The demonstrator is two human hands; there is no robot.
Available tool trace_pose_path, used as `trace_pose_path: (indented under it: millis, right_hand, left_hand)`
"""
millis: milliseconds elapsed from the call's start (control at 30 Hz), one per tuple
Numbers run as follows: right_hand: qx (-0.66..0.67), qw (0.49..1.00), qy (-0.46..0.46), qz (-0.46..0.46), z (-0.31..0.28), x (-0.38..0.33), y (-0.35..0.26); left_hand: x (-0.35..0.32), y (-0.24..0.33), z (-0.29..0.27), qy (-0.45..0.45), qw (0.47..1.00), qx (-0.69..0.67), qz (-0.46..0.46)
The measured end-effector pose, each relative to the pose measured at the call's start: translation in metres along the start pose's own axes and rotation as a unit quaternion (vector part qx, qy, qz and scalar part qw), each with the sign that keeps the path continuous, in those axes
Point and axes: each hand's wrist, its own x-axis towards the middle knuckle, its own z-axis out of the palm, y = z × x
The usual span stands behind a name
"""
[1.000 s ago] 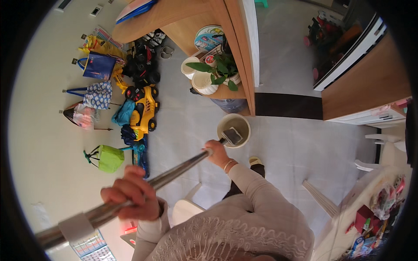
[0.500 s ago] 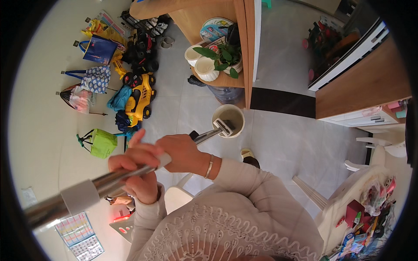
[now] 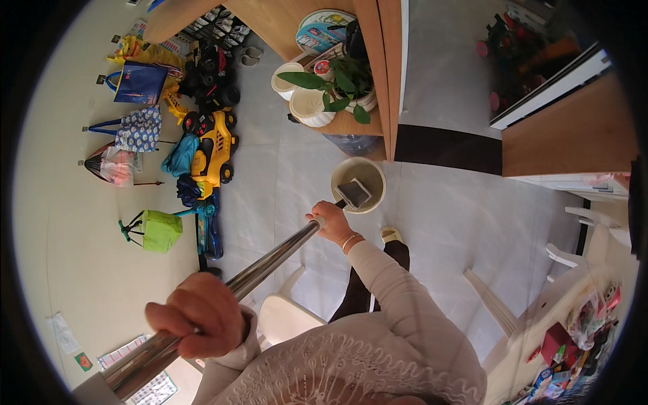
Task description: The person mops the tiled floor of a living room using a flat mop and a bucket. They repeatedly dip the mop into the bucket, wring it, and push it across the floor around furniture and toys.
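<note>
Your left hand (image 3: 199,316) wraps the top of the metal mop pole (image 3: 270,260) while your right hand (image 3: 332,221) clasps it lower down, steering the mop head (image 3: 354,193) into the cream bucket (image 3: 358,183) on the floor (image 3: 439,216).

The pole (image 3: 270,260) runs out of the picture at the lower left, its top end cut off. Its lower stretch is hidden behind the right hand (image 3: 332,221). The mop head (image 3: 354,192) sits inside the bucket (image 3: 358,184), covering the bottom. The left hand (image 3: 199,314) hides its own fingers' grip. Toys at the far wall blur together.
</note>
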Motion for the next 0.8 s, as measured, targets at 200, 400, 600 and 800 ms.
trace_pose_path:
  millis: [200, 400, 600, 800]
  right_hand:
    - [-0.021, 0.999, 0.026, 0.019, 0.014, -0.015, 0.073]
    - [0.021, 0.996, -0.092, -0.007, 0.0, 0.025, -0.052]
    - [0.08, 0.977, -0.157, -0.118, -0.02, 0.112, -0.292]
    - [0.071, 0.984, -0.108, -0.121, -0.018, 0.086, -0.28]
  left_hand:
    - [0.009, -0.006, 0.005, -0.004, 1.0, 0.012, -0.004]
    - [0.003, -0.002, -0.018, -0.03, 0.999, 0.019, -0.016]
    - [0.005, 0.024, -0.034, -0.041, 0.99, 0.132, -0.04]
    - [0.005, 0.054, -0.026, -0.038, 0.995, 0.037, -0.089]
